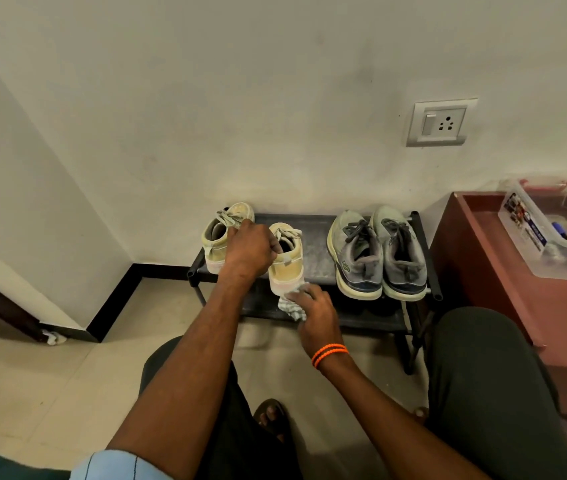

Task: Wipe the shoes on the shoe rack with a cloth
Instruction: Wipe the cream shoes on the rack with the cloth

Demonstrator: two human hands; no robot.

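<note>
A low black shoe rack (316,251) stands against the wall. On its top shelf sit two yellow-beige sneakers, one at the far left (218,237) and one beside it (287,265), and a grey pair (377,252) at the right. My left hand (251,249) grips the collar of the nearer yellow sneaker, fingers curled into its opening. My right hand (313,306), with an orange band at the wrist, holds a checked cloth (292,306) against that sneaker's heel.
A reddish-brown cabinet (503,271) stands right of the rack, with a clear plastic box (552,233) of small items on it. A wall socket (439,123) is above. My knees and a sandalled foot (270,415) are on the tiled floor below.
</note>
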